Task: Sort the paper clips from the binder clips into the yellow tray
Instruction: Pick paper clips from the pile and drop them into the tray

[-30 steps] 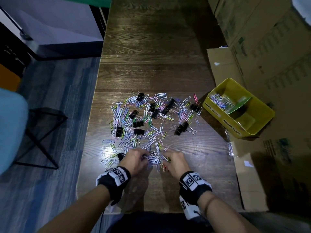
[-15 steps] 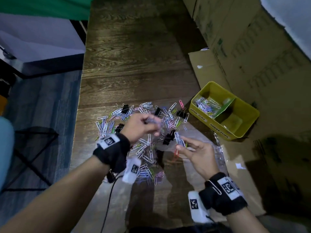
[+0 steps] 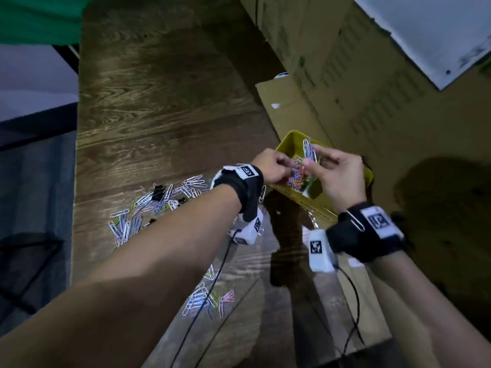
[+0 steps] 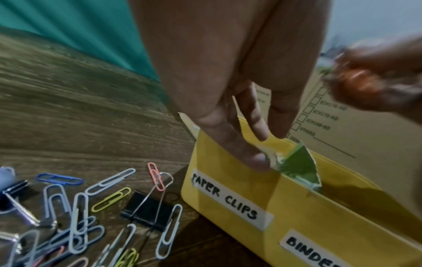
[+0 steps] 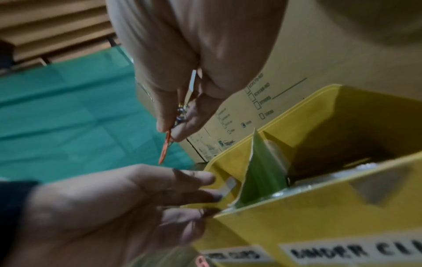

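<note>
Both my hands over yellow tray [image 3: 322, 212]. Right hand [image 3: 336, 176] pinches bunch of paper clips [image 3: 308, 151]. Left hand [image 3: 271, 168] fingers relaxed, holding nothing, above paper-clip side.

From overhead the left hand [image 3: 273, 167] and right hand [image 3: 335, 174] cover most of the yellow tray [image 3: 288, 144], hiding what lies beneath their fingers, while the tray's second label [image 4: 315, 252] is cut off by the frame edge after "BINDE".
</note>
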